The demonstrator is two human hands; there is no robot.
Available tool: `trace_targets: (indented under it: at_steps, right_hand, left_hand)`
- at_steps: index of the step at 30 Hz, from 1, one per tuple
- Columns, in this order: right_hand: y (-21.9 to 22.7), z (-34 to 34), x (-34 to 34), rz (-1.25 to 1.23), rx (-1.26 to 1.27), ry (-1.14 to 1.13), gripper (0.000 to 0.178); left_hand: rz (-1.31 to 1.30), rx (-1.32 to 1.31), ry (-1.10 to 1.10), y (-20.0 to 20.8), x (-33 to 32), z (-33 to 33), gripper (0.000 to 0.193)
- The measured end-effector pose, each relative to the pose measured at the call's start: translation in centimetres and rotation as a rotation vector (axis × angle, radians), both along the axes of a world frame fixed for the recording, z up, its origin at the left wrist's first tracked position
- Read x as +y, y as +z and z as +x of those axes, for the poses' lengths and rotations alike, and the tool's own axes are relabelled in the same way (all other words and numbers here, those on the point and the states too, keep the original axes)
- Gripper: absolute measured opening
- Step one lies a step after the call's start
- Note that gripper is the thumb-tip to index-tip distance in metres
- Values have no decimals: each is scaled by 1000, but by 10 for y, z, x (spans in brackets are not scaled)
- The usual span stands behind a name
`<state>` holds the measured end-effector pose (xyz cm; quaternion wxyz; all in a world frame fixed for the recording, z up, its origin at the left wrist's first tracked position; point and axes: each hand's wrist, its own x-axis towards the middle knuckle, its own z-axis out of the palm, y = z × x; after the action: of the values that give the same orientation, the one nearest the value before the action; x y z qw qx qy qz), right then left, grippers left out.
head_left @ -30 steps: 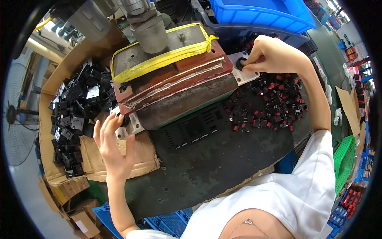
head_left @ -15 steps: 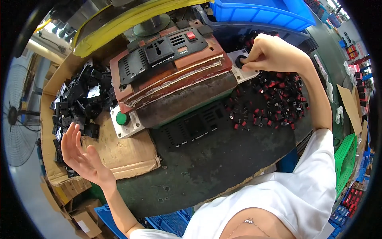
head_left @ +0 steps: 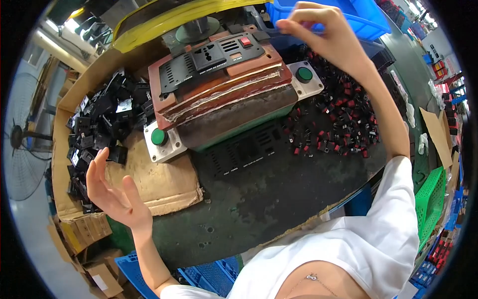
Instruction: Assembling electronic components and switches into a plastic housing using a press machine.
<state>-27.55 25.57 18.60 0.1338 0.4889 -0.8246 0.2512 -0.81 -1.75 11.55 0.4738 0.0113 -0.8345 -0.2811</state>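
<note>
Low at the left, above the cardboard flap (head_left: 159, 184), the left hand (head_left: 118, 199) hangs wide and empty. Ahead, a black socket faceplate (head_left: 213, 61) lies on the red-brown layered block (head_left: 224, 92), probably for firm backing; green push-buttons (head_left: 159, 137) flank it, seemingly spaced to keep both hands clear. Beyond, before the blue bin (head_left: 366, 15), the right hand (head_left: 323, 32) is half curled; whether it holds anything I cannot tell

Black panel (head_left: 215, 62) lies apparently flat on block (head_left: 172, 102).
</note>
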Motion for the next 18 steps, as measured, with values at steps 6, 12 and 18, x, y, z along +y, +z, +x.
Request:
trace_targets:
  at_steps: [6,12,18]
  right_hand:
    - [-24,16,-68,-49,94,319,33]
    - [-22,16,-76,41,196,297,44]
    - [-14,40,-58,-36,306,293,52]
  left_hand:
    - [-129,-67,25,-5,4,1,46]
    - [-316,-90,-34,-6,13,1,31]
    - [-150,-227,-170,-6,8,7,40]
